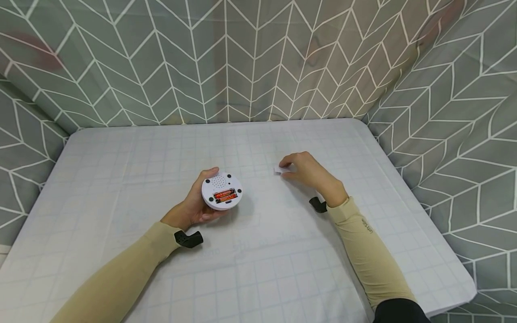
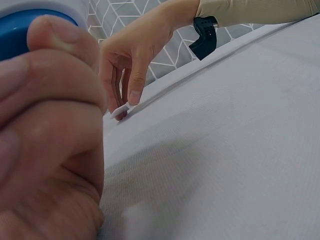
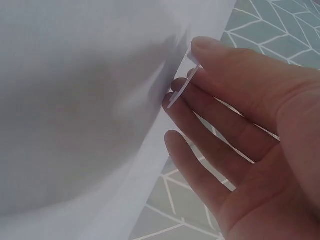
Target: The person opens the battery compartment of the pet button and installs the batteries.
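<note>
My left hand (image 1: 193, 205) grips a round white device (image 1: 210, 200) with its underside turned up. That underside has a patch of small holes, several dark feet and an uncovered battery compartment holding two orange-red batteries (image 1: 225, 196). In the left wrist view, part of the device's blue side (image 2: 14, 35) shows beside the curled fingers. Over to the right, my right hand (image 1: 304, 170) pinches a small, thin white battery cover (image 1: 279, 169) between thumb and fingertips, close over the table. From the right wrist, the cover (image 3: 183, 89) appears nearly edge-on, with a small tab at one end.
A white cloth with a faint grid covers the table (image 1: 161, 152). Grey-green curtains (image 1: 242, 58) with white line patterns hang behind it and at both sides. Each wrist wears a black strap mount, the left one (image 1: 189, 239) hanging low near the cloth.
</note>
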